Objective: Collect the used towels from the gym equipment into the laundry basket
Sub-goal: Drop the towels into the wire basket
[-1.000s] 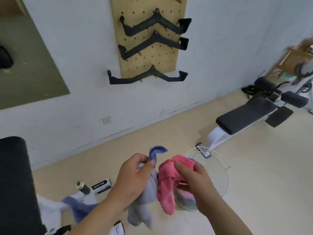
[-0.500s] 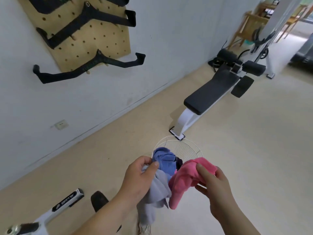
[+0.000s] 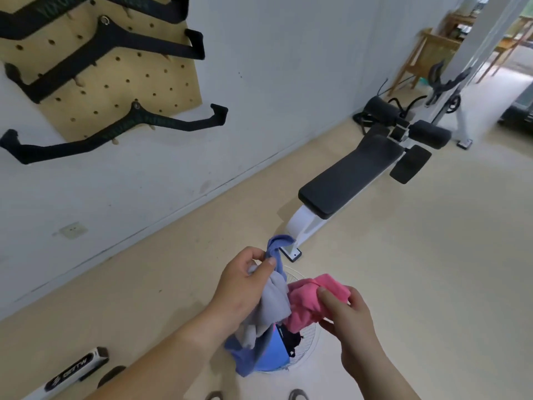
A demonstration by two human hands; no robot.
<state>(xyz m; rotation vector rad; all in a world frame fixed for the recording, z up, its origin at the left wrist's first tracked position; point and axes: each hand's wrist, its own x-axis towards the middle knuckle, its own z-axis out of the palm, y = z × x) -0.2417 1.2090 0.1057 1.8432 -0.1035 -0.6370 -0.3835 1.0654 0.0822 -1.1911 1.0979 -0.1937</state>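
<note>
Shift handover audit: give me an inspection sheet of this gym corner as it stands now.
Surface: beige floor, bare around the bench.
Job's things: wire laundry basket under the hands, cloth already inside; pink towel, grey towel and blue towel held above it.
Clutter: nothing seen.
Hands: left hand grips the grey and blue towels; right hand grips the pink towel.
Cables: dark cords behind the bench.
Surroundings: black bench, pegboard with handles, wall socket.
</note>
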